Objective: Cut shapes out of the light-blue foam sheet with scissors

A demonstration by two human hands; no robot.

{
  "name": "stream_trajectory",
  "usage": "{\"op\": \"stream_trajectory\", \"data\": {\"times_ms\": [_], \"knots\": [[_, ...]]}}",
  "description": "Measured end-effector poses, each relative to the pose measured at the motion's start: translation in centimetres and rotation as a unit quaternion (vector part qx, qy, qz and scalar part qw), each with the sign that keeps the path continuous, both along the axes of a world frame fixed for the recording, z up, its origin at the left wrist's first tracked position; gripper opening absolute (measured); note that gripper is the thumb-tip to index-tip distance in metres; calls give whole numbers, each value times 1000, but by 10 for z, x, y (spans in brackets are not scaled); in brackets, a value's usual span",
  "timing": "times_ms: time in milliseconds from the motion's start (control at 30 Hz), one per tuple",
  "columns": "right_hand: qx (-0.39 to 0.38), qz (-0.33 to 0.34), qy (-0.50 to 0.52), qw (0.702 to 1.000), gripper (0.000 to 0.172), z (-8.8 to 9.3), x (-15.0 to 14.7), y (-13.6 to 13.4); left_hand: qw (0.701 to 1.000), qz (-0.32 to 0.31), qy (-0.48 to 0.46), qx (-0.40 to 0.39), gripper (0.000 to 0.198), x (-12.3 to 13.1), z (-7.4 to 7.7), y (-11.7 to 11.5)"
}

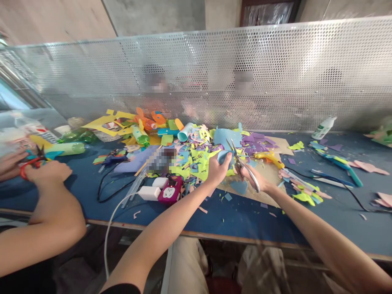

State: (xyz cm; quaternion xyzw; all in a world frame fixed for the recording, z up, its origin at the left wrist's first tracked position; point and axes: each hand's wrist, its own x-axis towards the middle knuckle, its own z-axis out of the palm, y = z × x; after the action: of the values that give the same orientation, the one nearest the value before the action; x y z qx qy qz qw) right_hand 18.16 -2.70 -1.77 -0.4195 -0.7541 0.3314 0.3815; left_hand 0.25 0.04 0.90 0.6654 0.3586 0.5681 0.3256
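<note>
The left hand (218,168) pinches a blue paper piece (224,157) between thumb and fingers above the scrap pile (196,161), seemingly to keep its edge near the blades. The right hand (253,173) curls its fingers around the handles of the scissors (254,179), blades parted, probably for control. Counted: two scissors, including a co-worker's red-handled pair (23,168); one yellow glue gun (269,158); one white bottle (324,127).

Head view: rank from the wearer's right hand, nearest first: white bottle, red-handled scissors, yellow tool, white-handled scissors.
From the right hand:
1. White-handled scissors: held in it.
2. Yellow tool: just beyond it, slightly right.
3. White bottle: back right of the table.
4. Red-handled scissors: far left, in a co-worker's hand.
</note>
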Motion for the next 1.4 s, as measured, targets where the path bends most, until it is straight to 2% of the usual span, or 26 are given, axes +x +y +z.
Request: {"op": "stream_trajectory", "data": {"times_ms": [333,467,567,667,833,933,1100,1267,1400], "knots": [[-3,-21,-3,1000,54,2,-3,-1,1000,-3,9,5,38,0,-1,0],[2,-119,11,993,49,7,-9,-4,1000,-4,8,10,37,0,1,0],[-1,-190,57,980,47,11,-8,-2,1000,-2,-9,10,32,0,4,0],[14,-222,116,968,37,10,-2,3,1000,-21,4,0,33,-1,4,4],[43,-214,215,952,25,6,8,13,994,-67,88,-17,37,-1,-3,11],[44,-193,218,956,23,5,9,14,991,-72,114,-21,36,1,-8,11],[54,-194,226,953,24,8,3,9,994,-59,94,11,33,1,1,5],[26,-219,318,922,26,7,-4,12,998,-64,23,13,35,-2,8,1],[-1,-200,378,904,29,6,-8,13,991,-106,87,-4,35,0,0,-1]]}}
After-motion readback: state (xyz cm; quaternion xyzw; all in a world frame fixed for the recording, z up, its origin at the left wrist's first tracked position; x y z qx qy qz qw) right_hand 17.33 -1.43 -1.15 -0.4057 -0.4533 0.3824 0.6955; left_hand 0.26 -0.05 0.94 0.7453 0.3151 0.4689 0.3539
